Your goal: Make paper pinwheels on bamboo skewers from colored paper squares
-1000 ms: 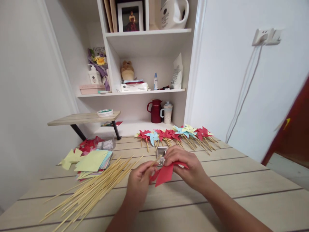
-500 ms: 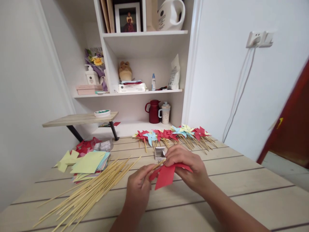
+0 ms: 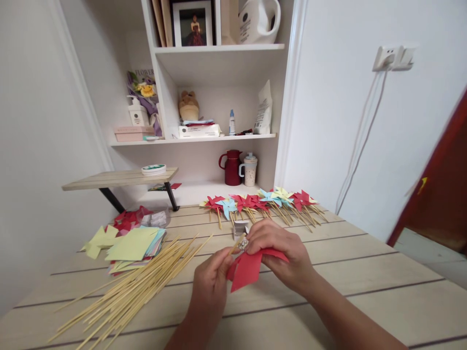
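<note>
My left hand [image 3: 209, 282] grips a thin bamboo stick [image 3: 237, 243] whose tip points up and to the right. My right hand [image 3: 280, 253] pinches a red paper pinwheel [image 3: 248, 267] against that stick, fingers curled over its centre. A small shiny pin head [image 3: 243, 243] shows by my right fingertips. Just behind the hands sits a small open box [image 3: 241, 227].
A loose heap of bamboo sticks [image 3: 134, 287] lies at the left front. Stacked coloured paper squares [image 3: 134, 245] and red cut pieces [image 3: 127, 219] sit further left. A row of finished pinwheels [image 3: 262, 201] lines the far table edge. Shelves [image 3: 219, 92] stand behind.
Both hands stay together on the red pinwheel and stick. The stick tip has tilted up a little and the pin head now shows by my right fingers.
</note>
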A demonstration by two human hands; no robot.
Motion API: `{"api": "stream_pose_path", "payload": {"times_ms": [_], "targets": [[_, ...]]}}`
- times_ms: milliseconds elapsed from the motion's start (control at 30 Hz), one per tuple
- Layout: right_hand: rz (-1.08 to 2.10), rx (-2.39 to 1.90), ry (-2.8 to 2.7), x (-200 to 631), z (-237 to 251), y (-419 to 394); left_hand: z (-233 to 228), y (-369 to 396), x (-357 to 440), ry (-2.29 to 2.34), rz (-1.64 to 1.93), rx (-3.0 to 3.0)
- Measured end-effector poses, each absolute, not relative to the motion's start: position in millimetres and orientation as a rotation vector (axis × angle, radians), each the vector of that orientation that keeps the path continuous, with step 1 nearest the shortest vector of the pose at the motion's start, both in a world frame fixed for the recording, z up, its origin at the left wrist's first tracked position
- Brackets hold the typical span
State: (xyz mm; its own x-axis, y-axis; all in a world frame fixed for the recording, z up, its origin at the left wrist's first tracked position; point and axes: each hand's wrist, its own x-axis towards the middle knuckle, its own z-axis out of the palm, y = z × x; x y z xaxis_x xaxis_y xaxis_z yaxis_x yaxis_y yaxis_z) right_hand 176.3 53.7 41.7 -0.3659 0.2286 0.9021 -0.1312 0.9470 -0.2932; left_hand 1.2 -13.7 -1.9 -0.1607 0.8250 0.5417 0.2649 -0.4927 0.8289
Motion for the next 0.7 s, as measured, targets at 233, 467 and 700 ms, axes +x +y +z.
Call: {"api": "stream_pose_path", "payload": {"times_ms": [233, 467, 700], "targets": [[0.388, -0.113, -1.89, 175, 41, 54, 2, -18, 5, 1.162, 1.649, 1.551], [0.398, -0.125, -1.862, 174, 41, 54, 8, -19, 5, 1.135, 1.627, 1.558], [0.407, -0.119, -1.848, 174, 40, 55, 10, -23, 6, 1.186, 1.63, 1.557]]}}
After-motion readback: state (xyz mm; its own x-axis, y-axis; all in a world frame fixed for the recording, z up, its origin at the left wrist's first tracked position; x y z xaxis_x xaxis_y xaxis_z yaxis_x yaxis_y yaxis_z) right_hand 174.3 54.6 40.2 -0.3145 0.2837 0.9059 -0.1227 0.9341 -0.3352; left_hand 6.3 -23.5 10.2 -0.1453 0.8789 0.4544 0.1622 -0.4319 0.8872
